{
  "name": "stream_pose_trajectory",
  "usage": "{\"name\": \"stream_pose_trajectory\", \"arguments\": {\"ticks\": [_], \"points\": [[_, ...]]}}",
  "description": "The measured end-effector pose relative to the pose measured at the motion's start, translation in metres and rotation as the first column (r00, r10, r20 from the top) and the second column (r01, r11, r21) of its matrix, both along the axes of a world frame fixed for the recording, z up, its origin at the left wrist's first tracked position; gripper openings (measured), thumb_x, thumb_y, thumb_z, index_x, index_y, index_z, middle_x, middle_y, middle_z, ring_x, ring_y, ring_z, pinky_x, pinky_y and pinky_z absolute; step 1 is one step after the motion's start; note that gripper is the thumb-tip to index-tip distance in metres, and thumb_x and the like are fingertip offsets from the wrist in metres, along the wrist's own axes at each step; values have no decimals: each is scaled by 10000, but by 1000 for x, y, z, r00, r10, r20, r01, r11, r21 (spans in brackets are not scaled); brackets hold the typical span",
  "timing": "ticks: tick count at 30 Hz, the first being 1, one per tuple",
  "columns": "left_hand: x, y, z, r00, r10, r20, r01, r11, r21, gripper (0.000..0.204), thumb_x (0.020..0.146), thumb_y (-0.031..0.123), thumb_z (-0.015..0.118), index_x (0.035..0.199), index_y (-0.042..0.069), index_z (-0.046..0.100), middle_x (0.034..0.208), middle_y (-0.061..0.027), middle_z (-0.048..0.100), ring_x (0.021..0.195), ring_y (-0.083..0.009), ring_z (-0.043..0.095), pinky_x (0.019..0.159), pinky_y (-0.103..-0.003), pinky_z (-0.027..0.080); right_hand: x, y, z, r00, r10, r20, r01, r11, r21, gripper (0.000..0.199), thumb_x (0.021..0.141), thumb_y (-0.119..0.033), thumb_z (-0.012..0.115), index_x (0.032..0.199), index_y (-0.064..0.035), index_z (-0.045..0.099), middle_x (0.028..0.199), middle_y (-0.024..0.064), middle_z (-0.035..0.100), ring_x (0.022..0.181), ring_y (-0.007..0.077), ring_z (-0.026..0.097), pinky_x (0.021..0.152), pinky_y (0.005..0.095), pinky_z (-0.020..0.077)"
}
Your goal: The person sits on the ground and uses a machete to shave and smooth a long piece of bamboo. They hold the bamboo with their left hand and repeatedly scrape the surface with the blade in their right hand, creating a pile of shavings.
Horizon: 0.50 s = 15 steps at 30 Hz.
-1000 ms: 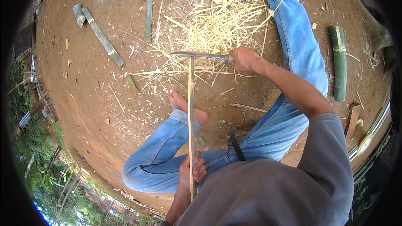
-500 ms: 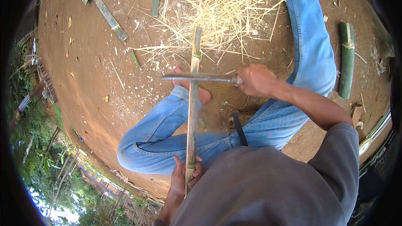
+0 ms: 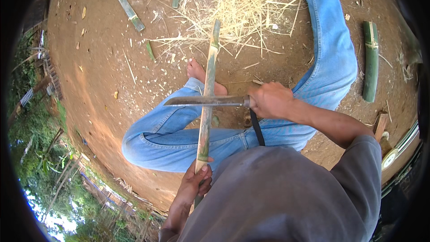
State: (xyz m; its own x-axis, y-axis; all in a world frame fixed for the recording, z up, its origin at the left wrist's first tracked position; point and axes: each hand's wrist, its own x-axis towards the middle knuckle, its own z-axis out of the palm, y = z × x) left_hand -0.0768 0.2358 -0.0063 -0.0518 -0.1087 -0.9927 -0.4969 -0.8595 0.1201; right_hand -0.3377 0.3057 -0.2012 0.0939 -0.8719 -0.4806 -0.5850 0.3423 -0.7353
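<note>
Your knife (image 3: 226, 101) has moved down closer to your belly since the earlier frame, and your right hand (image 3: 273, 100) is wrapped around its end. Your left hand (image 3: 195, 181) grips the bamboo strip (image 3: 205, 123) low down; the strip passes under the knife, pointing up toward the pale shavings (image 3: 257, 9).

This is an outdoor work spot, a yard of bare brown earth (image 3: 96, 94) in daylight. Green foliage (image 3: 33, 152) grows along the left edge, with bright sky (image 3: 63, 224) showing through low down. Woodworking shows in the heap of pale shavings (image 3: 257, 11), the cut green bamboo section (image 3: 370, 62) lying on the ground at right, and the long-bladed knife (image 3: 201, 101) laid across a bamboo strip (image 3: 204, 125).
</note>
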Motion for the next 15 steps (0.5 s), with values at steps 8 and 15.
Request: {"name": "stream_pose_trajectory", "arguments": {"ticks": [8,15], "points": [[7,5,-5,1000,-29,-6,29,1000,2,349,1009,291,526,1283,77,487,772,27,409,484,-37,306,417,-188,253,-26,-20,-31,996,-46,-80,46,999,5,158,802,-195,588,866,-85,682,672,227,645,635,414,656,641,515,539],[1,5,-3,1000,-22,-1,22,1000,-8,333,1008,273,531,1266,66,502,767,36,397,485,-31,298,417,-180,244,-12,-10,-16,991,119,-69,-117,993,29,171,804,-196,592,875,-70,683,697,216,658,642,400,665,637,528,546]]}}
